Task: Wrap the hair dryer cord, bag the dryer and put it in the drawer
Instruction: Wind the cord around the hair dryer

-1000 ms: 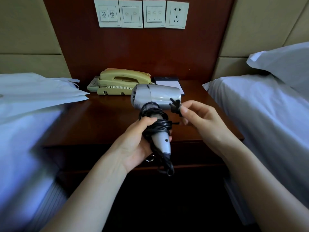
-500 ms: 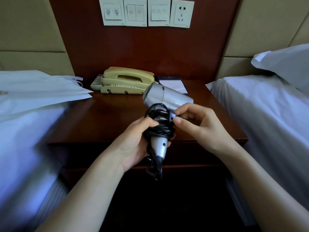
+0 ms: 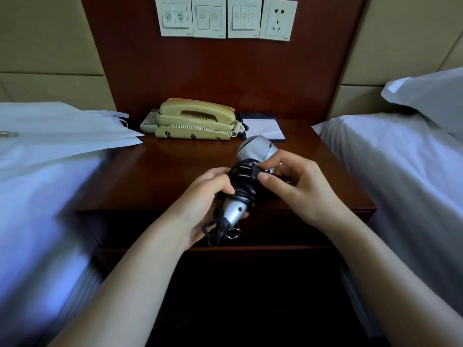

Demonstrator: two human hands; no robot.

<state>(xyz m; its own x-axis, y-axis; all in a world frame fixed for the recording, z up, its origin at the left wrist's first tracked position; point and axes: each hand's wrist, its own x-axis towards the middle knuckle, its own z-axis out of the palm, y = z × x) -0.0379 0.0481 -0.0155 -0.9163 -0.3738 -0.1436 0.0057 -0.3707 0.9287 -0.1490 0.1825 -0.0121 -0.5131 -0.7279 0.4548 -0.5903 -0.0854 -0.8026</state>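
A silver hair dryer (image 3: 258, 149) is held over the front of the wooden nightstand (image 3: 160, 176), its barrel pointing away from me. Its black cord (image 3: 241, 184) is coiled round the handle, with a short loop hanging below. My left hand (image 3: 200, 206) grips the handle and coils from the left. My right hand (image 3: 293, 189) pinches the black plug (image 3: 253, 171) against the coils with thumb and forefinger. A white bag (image 3: 62, 131) lies flat on the left bed. The drawer front (image 3: 288, 229) with a metal ring pull (image 3: 234, 232) sits under my hands, closed.
A beige telephone (image 3: 198, 121), a remote (image 3: 149, 121) and a notepad (image 3: 263, 126) stand at the back of the nightstand. Wall switches and a socket (image 3: 278, 18) are above. White beds flank both sides, with a pillow (image 3: 431, 93) at right.
The dryer has tilted lower and its barrel turned away from me. My right hand brought the plug from beside the barrel down onto the coils on the handle.
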